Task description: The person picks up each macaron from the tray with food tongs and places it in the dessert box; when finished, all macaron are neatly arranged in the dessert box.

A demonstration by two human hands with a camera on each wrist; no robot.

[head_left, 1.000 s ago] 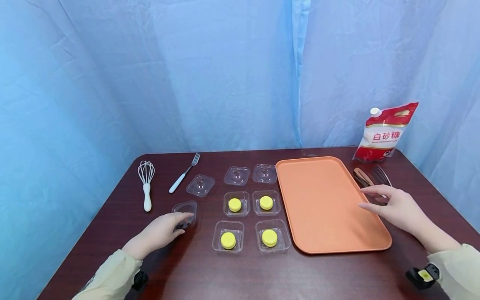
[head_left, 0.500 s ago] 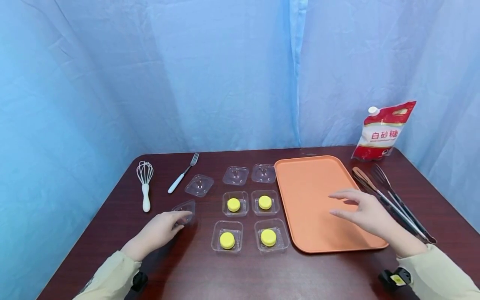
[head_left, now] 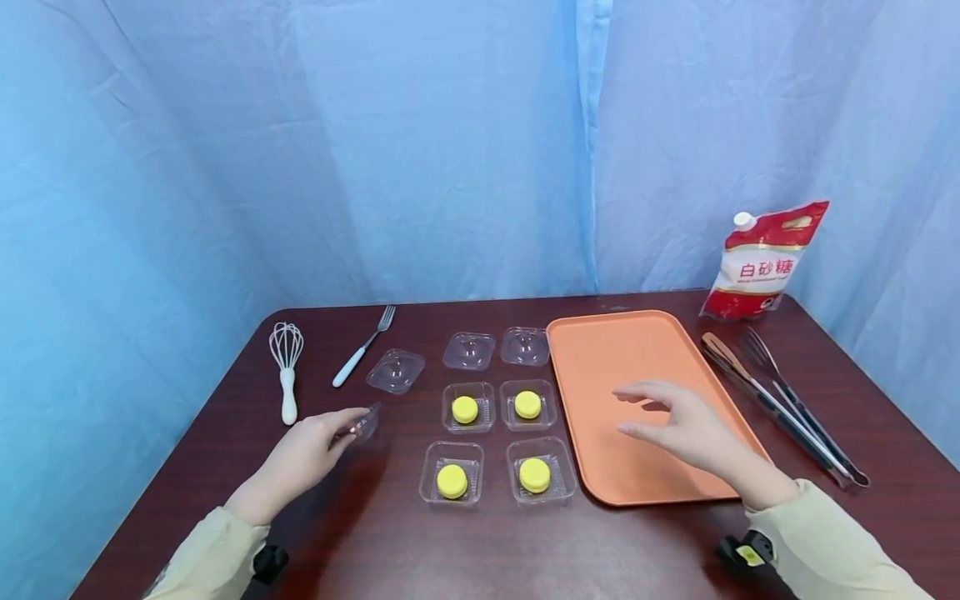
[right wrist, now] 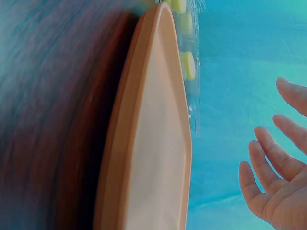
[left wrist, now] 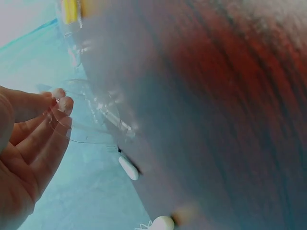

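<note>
My left hand (head_left: 300, 454) pinches a clear plastic lid (head_left: 367, 422) by its edge, thumb on one side and fingertips on the other. In the left wrist view the lid (left wrist: 81, 136) stands tilted, away from the tabletop. To its right, several clear square containers (head_left: 483, 498) sit uncovered, each with a yellow macaron (head_left: 452, 481) inside. Three matching lids (head_left: 395, 371) lie behind them. Over the orange tray (head_left: 615, 350) hovers my right hand (head_left: 686, 425), fingers spread and slightly bent, holding nothing. The right wrist view shows that hand (right wrist: 278, 177) apart from the tray.
A white whisk (head_left: 288, 375) and a white-handled fork (head_left: 351, 367) lie at the left. Right of the tray are tongs (head_left: 780, 404). A red and white sugar pouch (head_left: 761, 267) stands at the back right corner, before a blue curtain (head_left: 450, 150).
My right hand has moved left from beside the tongs to above the tray. My left hand has taken the lid up off the table and drawn it slightly left and tilted.
</note>
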